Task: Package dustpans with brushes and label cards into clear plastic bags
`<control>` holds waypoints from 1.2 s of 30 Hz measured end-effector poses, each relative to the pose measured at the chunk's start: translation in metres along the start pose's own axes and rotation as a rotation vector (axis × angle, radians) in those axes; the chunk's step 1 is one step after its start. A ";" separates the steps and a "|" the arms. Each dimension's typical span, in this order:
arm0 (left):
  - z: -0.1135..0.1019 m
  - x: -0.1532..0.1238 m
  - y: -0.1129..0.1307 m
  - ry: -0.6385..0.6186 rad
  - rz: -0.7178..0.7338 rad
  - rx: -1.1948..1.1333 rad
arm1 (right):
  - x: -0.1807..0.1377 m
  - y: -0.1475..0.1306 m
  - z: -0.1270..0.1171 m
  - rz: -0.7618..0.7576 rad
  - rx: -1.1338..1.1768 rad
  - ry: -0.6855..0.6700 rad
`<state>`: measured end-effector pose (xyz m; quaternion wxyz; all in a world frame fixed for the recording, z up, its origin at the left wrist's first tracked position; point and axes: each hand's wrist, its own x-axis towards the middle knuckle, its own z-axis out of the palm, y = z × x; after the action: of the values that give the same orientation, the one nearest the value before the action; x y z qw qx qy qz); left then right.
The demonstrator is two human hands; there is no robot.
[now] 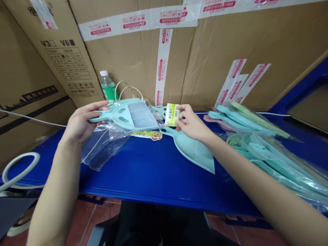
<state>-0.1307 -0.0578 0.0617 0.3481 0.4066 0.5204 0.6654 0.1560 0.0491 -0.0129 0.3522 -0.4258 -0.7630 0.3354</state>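
Observation:
My left hand [83, 120] is closed around the handle of a light-blue hand brush [120, 114], its bristles pointing right. Clear plastic film clings about the brush, and a crumpled clear bag [104, 150] lies below it. Between the fingers of my right hand [191, 122] is a yellow-and-white label card [171, 114], just right of the bristles. A light-blue dustpan [193, 150] lies on the blue table [143, 171], partly under my right wrist. Another printed card [148, 135] rests flat below the brush.
Bagged light-blue, green and pink pieces [238, 119] lie at the right, with more bagged blue dustpans [276, 160] nearer me. A green-labelled bottle [108, 87] stands before cardboard boxes [133, 65] at the back. A white hose [20, 155] loops at the left edge.

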 end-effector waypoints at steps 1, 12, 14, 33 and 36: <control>-0.001 0.000 0.002 0.026 0.035 -0.022 | 0.004 0.000 -0.001 -0.017 -0.064 -0.025; -0.001 0.001 0.003 0.134 0.173 -0.103 | 0.035 -0.031 0.035 -0.363 -0.543 -0.405; -0.001 0.002 0.001 0.111 0.173 -0.090 | 0.040 -0.035 0.047 -0.418 -0.613 -0.397; 0.003 0.002 -0.010 -0.033 0.087 -0.013 | -0.013 -0.023 -0.002 -0.243 -0.831 -0.060; 0.006 0.000 -0.015 -0.080 0.051 0.004 | -0.021 -0.031 -0.011 -0.256 -0.582 -0.004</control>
<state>-0.1245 -0.0521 0.0482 0.3506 0.4470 0.4969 0.6560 0.1605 0.0202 0.0127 0.2537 -0.4083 -0.8750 0.0568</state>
